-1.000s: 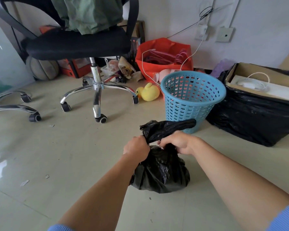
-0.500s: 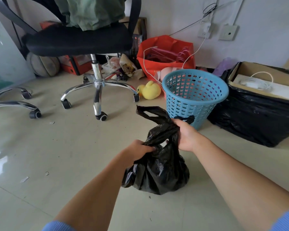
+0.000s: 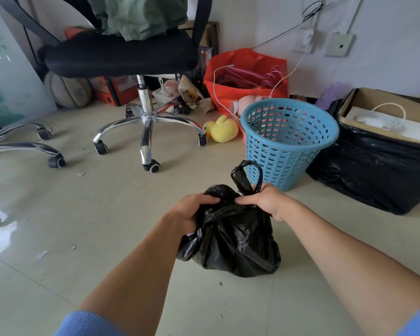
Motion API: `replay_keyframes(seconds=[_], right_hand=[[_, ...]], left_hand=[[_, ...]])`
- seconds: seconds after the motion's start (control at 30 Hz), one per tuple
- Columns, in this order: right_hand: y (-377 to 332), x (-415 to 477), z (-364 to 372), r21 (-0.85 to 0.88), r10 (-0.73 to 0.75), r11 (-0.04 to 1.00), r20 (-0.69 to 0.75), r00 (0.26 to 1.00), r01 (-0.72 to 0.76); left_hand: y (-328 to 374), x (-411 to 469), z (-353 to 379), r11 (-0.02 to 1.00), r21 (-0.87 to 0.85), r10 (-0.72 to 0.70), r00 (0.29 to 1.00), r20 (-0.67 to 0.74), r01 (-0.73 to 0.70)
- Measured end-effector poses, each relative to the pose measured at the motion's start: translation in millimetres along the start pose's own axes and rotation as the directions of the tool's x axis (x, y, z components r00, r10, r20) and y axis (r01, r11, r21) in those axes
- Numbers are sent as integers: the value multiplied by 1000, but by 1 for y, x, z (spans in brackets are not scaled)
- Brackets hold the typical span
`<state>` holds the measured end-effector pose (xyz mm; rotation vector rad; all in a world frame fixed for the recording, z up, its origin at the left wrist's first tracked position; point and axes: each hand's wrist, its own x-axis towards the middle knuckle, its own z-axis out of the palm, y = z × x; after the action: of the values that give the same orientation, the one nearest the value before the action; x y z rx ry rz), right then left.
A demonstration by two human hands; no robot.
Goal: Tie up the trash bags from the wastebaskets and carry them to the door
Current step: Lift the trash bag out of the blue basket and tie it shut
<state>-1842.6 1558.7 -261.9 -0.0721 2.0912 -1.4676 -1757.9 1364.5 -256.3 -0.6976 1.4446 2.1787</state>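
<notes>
Black bag [image 3: 230, 243]: on floor [image 3: 102, 221], near blue basket [image 3: 289, 146].
Left hand [image 3: 192, 212]: gripping bag top.
Right hand [image 3: 268, 202]: pinching bag's loop [image 3: 259, 174].

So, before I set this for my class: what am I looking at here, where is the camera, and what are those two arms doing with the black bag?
There is no machine here. A person wears one wide-angle camera on the head, looking forward and down, so every picture shows their own arms from above. The left hand and the right hand both hold the gathered top of a black trash bag, which sits on the tiled floor. One looped handle sticks up beside the right hand. Each grip is closed on the plastic, as in tying a knot. Behind the bag stands a blue wastebasket with no liner in it. Further back are an office chair, a yellow duck toy, a red bag and a cardboard box in black plastic.
</notes>
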Motion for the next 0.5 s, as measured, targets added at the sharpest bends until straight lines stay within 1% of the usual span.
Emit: replay_keyframes(seconds=[0.07,0.13,0.2,0.23,0.27,0.3,0.33,0.37,0.43,0.5], right_hand=[[1,4,1,-96,-117,990,-119,986,106],[2,9,2,-214,-215,962,-222,951,168],[1,6,6,-331,-297,922,-277,914,199],[1,4,9,-379,-322,904,-296,899,199],[-1,2,10,-398,-336,895,-305,891,201],[0,1,12,-384,-337,899,-303,891,209],[0,1,13,-337,-315,918,-293,903,211],[0,0,13,-275,-283,939,-280,917,206],[5,4,14,-157,-214,971,-237,948,180],[7,4,18,-84,-176,983,-188,966,162]], left_hand=[[-4,-1,6,1000,24,-5,996,84,3],[-6,-1,10,998,51,-32,987,156,24],[-5,0,11,995,102,-37,982,186,18],[-4,0,12,989,147,-32,984,175,6],[-4,1,14,979,202,-18,992,128,-8],[-5,1,16,966,257,20,999,48,-32],[-6,4,18,946,317,85,994,-62,-61],[-7,7,18,922,379,154,974,-165,-81],[-10,16,15,848,525,283,901,-328,-75],[-12,21,10,751,661,383,814,-437,1]])
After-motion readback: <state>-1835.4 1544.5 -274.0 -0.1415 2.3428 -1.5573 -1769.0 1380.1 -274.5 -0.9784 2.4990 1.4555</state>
